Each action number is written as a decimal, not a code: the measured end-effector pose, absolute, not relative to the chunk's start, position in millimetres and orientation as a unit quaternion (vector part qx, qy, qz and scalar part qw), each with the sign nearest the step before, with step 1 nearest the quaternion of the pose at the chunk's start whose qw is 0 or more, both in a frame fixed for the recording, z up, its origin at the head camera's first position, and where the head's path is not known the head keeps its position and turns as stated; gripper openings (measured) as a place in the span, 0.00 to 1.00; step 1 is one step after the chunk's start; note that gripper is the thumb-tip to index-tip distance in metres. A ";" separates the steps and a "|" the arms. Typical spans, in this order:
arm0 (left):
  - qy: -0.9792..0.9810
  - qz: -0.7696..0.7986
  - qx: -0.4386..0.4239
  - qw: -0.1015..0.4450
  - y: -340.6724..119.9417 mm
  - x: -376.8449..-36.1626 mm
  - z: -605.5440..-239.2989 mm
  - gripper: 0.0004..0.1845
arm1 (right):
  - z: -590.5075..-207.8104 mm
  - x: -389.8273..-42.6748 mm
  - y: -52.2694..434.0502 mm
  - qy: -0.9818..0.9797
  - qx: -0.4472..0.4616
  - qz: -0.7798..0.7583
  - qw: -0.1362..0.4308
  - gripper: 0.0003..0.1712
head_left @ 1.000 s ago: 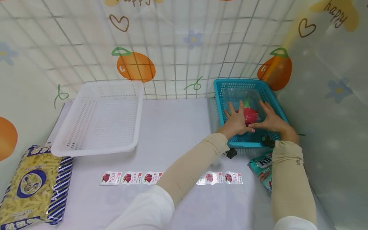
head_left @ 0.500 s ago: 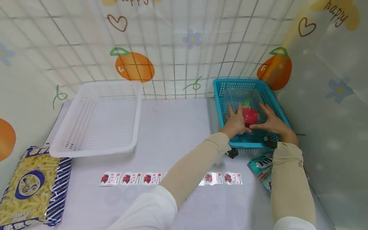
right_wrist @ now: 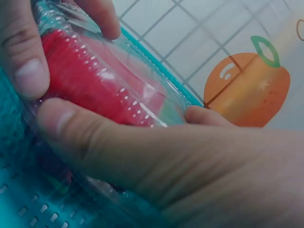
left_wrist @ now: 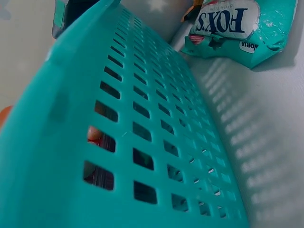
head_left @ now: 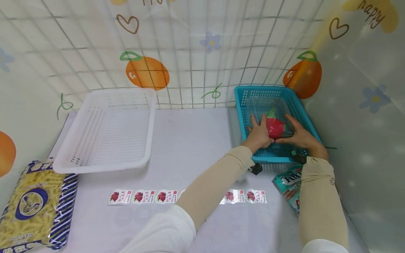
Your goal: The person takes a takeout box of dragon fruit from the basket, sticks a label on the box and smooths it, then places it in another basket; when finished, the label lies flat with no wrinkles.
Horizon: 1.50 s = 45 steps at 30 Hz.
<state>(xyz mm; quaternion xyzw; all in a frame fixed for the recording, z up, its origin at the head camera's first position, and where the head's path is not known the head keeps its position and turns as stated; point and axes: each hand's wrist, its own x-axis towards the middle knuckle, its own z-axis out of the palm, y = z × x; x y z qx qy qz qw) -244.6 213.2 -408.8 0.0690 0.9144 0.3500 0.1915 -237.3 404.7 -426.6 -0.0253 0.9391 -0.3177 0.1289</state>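
Observation:
A clear plastic fruit box sits in the teal basket, with a pink-red dragon fruit with green tips showing through it. My left hand holds the box's left side, fingers spread over it. Around the right side my right hand grips the box, its thumb along the near edge. The two thumb tips nearly meet at the front, seen closely in the right wrist view, where the clear lid has a dotted ridge. The basket's wall hides most of the left hand in the left wrist view.
A white basket stands at the left, behind a bag of pasta. A row of dragon-fruit stickers lies across the front, partly behind the left sleeve. A teal Fox's packet lies by the right forearm.
The thumbs have drawn closer together at the box's front edge, and the right hand's fingers are less spread. The box stays in place in the basket.

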 end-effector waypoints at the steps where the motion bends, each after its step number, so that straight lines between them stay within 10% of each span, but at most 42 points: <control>1: 0.915 0.349 0.069 0.192 213.0 -244.5 -408.3 0.54 | -426.7 -237.3 404.8 0.939 -0.024 -0.318 0.130 0.68; 45: 0.914 0.362 0.096 0.155 208.5 -242.2 -407.3 0.51 | -420.4 -233.0 403.9 0.936 -0.005 -0.326 0.134 0.69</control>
